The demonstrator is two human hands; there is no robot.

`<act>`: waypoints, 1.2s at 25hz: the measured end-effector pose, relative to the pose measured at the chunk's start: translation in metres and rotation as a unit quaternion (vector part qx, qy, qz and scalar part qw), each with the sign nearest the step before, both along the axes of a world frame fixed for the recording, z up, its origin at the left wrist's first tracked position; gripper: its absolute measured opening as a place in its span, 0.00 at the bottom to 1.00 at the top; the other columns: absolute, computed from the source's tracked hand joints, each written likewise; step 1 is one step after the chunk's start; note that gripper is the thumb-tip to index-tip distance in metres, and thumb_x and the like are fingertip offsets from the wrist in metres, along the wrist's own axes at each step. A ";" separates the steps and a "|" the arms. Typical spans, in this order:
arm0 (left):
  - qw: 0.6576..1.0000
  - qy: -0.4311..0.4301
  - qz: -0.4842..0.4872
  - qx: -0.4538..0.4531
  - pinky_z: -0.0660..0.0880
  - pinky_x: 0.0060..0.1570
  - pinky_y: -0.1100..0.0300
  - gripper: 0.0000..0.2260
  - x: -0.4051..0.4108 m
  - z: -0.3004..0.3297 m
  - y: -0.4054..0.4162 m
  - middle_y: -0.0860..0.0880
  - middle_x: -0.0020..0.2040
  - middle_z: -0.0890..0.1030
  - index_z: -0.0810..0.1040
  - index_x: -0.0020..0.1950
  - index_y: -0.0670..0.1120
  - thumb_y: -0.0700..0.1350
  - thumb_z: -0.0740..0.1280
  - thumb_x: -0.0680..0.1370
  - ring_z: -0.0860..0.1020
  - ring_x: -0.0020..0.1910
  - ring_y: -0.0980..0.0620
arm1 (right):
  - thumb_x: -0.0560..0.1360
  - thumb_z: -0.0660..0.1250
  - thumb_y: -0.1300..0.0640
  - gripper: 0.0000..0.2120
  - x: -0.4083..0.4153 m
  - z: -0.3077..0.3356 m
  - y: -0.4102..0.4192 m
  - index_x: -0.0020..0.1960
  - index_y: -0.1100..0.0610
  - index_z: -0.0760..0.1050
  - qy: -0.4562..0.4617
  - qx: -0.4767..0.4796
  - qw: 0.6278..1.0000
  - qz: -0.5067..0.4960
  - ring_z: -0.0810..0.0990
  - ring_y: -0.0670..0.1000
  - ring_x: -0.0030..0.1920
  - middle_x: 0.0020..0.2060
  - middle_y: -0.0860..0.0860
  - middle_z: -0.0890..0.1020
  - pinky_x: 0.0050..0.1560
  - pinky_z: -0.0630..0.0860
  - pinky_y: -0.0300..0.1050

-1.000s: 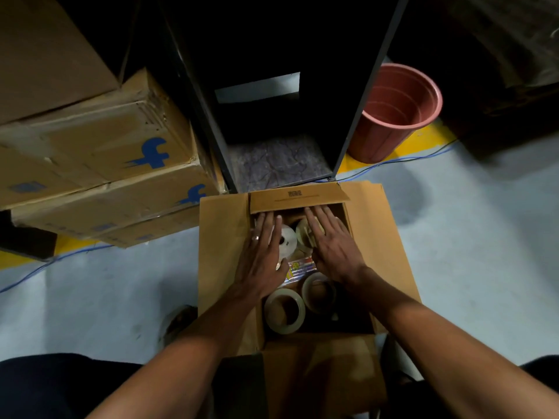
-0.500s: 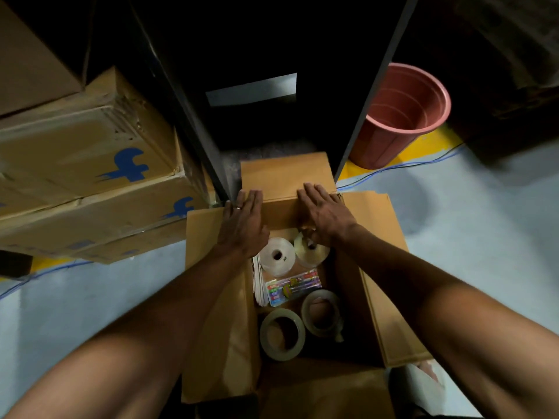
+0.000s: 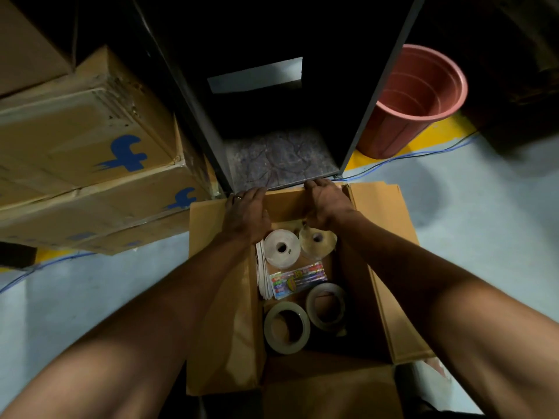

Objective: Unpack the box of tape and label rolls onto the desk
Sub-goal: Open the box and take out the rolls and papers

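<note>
An open cardboard box [image 3: 390, 267] stands on the floor between my arms. Inside lie a white label roll [image 3: 282, 247], a yellowish roll [image 3: 317, 239], a colourful pen pack [image 3: 298, 279] on white sheets, and two tape rolls [image 3: 286, 327] [image 3: 326, 306]. My left hand [image 3: 246, 214] and my right hand [image 3: 326, 204] both press the far flap [image 3: 286, 202] down over the box's far edge, fingers curled over the fold. The fingertips are hidden behind the flap.
Stacked cardboard boxes [image 3: 90, 152] with blue logos stand at the left. A dark metal rack [image 3: 281, 158] rises just beyond the box. A pink bucket [image 3: 414, 101] sits at the right on a yellow floor line, with a blue cable [image 3: 423, 154] alongside.
Both hands have pushed the far flap from over the rolls outward and down past the box's far edge. The rolls beneath now show fully.
</note>
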State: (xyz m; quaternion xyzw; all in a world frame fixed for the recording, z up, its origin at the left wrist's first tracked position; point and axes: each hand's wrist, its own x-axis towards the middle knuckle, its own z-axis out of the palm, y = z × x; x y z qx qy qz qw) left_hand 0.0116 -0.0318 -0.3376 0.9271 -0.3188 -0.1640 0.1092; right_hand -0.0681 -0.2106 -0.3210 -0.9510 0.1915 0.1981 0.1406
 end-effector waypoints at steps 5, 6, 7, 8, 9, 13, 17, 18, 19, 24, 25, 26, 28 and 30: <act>0.999 0.023 -0.021 0.013 0.49 0.77 0.45 0.29 0.000 0.008 0.004 0.46 0.79 0.60 0.56 0.80 0.47 0.48 0.61 0.80 0.56 0.78 0.44 | 0.69 0.77 0.51 0.47 -0.004 0.004 -0.001 0.79 0.56 0.54 -0.001 0.015 1.000 0.008 0.54 0.59 0.78 0.77 0.57 0.59 0.78 0.55 0.59; 0.999 0.024 -0.030 0.026 0.47 0.78 0.44 0.30 -0.002 0.009 0.006 0.47 0.80 0.57 0.54 0.81 0.47 0.48 0.61 0.80 0.53 0.79 0.44 | 0.70 0.76 0.51 0.46 -0.005 0.005 -0.002 0.79 0.56 0.53 0.000 0.017 1.000 0.016 0.53 0.59 0.79 0.77 0.57 0.59 0.78 0.55 0.58; 0.998 0.028 -0.036 0.037 0.45 0.78 0.44 0.32 -0.004 0.010 0.007 0.47 0.81 0.53 0.51 0.81 0.47 0.48 0.61 0.81 0.49 0.80 0.45 | 0.70 0.76 0.51 0.46 -0.006 0.006 -0.002 0.79 0.56 0.53 0.000 0.017 1.000 0.021 0.53 0.60 0.79 0.77 0.57 0.58 0.77 0.56 0.58; 0.998 0.031 -0.037 0.041 0.45 0.78 0.44 0.33 -0.006 0.011 0.007 0.48 0.82 0.50 0.49 0.81 0.47 0.48 0.61 0.81 0.47 0.81 0.45 | 0.71 0.75 0.52 0.45 -0.007 0.008 -0.004 0.79 0.56 0.53 -0.001 0.019 1.000 0.023 0.53 0.60 0.79 0.77 0.57 0.58 0.77 0.57 0.58; 0.998 0.030 -0.031 0.038 0.45 0.78 0.45 0.34 -0.010 0.011 0.007 0.48 0.82 0.49 0.48 0.82 0.46 0.48 0.61 0.80 0.45 0.81 0.45 | 0.71 0.75 0.53 0.44 -0.008 0.009 -0.005 0.79 0.56 0.53 -0.005 0.022 0.999 0.025 0.54 0.60 0.78 0.77 0.57 0.59 0.77 0.59 0.58; 1.000 0.001 -0.012 -0.013 0.54 0.76 0.44 0.35 -0.030 0.015 0.006 0.45 0.80 0.55 0.53 0.81 0.46 0.46 0.65 0.77 0.52 0.79 0.43 | 0.71 0.73 0.57 0.42 -0.021 0.014 -0.001 0.78 0.56 0.55 -0.061 0.047 0.997 0.015 0.57 0.60 0.77 0.76 0.57 0.60 0.75 0.62 0.54; 0.994 -0.054 -0.025 -0.087 0.68 0.64 0.46 0.33 -0.064 0.016 0.011 0.46 0.69 0.69 0.65 0.75 0.48 0.46 0.66 0.70 0.69 0.66 0.44 | 0.73 0.68 0.58 0.33 -0.056 0.012 0.018 0.75 0.57 0.60 -0.158 0.057 0.986 -0.002 0.68 0.60 0.67 0.69 0.59 0.66 0.64 0.72 0.51; 0.995 -0.045 -0.026 -0.090 0.68 0.64 0.46 0.33 -0.072 0.013 0.013 0.47 0.69 0.70 0.65 0.75 0.48 0.45 0.67 0.70 0.70 0.65 0.44 | 0.73 0.68 0.59 0.32 -0.064 0.008 0.022 0.74 0.57 0.61 -0.159 0.055 0.986 0.007 0.69 0.59 0.65 0.67 0.58 0.67 0.61 0.73 0.51; 0.995 -0.028 -0.022 -0.091 0.68 0.65 0.46 0.32 -0.080 0.010 0.014 0.47 0.69 0.70 0.65 0.76 0.48 0.44 0.68 0.71 0.70 0.65 0.44 | 0.72 0.68 0.59 0.32 -0.073 0.002 0.026 0.73 0.58 0.62 -0.147 0.058 0.987 0.014 0.70 0.59 0.64 0.66 0.58 0.68 0.59 0.74 0.50; 0.997 0.061 -0.023 -0.033 0.64 0.72 0.51 0.33 -0.097 -0.013 0.022 0.46 0.76 0.63 0.58 0.79 0.45 0.44 0.67 0.76 0.65 0.73 0.45 | 0.71 0.72 0.58 0.36 -0.098 -0.033 0.033 0.75 0.57 0.61 -0.053 0.093 0.994 -0.025 0.70 0.59 0.67 0.69 0.59 0.67 0.64 0.73 0.49; 0.997 0.069 -0.036 -0.024 0.63 0.72 0.51 0.33 -0.099 -0.019 0.022 0.46 0.77 0.62 0.57 0.79 0.44 0.44 0.66 0.76 0.64 0.74 0.45 | 0.70 0.72 0.58 0.37 -0.101 -0.041 0.033 0.75 0.58 0.61 -0.036 0.098 0.994 -0.031 0.70 0.59 0.68 0.69 0.59 0.66 0.66 0.71 0.48; 0.996 0.077 -0.045 -0.022 0.63 0.72 0.52 0.34 -0.099 -0.025 0.019 0.46 0.77 0.61 0.56 0.79 0.43 0.44 0.66 0.76 0.63 0.74 0.45 | 0.71 0.72 0.58 0.37 -0.103 -0.048 0.032 0.75 0.58 0.61 -0.026 0.102 0.994 -0.036 0.69 0.59 0.68 0.70 0.59 0.66 0.67 0.70 0.47; 0.995 0.095 -0.043 -0.013 0.63 0.73 0.53 0.36 -0.096 -0.036 0.012 0.45 0.78 0.59 0.54 0.80 0.42 0.45 0.67 0.76 0.61 0.75 0.45 | 0.71 0.73 0.58 0.37 -0.104 -0.061 0.031 0.76 0.59 0.60 -0.023 0.116 0.991 -0.058 0.68 0.60 0.70 0.70 0.59 0.66 0.69 0.68 0.47; 0.994 0.104 -0.036 0.006 0.61 0.74 0.53 0.38 -0.092 -0.048 0.005 0.44 0.78 0.57 0.52 0.80 0.42 0.46 0.68 0.76 0.58 0.77 0.45 | 0.72 0.73 0.58 0.42 -0.100 -0.073 0.032 0.78 0.59 0.54 -0.012 0.126 0.989 -0.075 0.63 0.61 0.75 0.75 0.61 0.60 0.73 0.62 0.46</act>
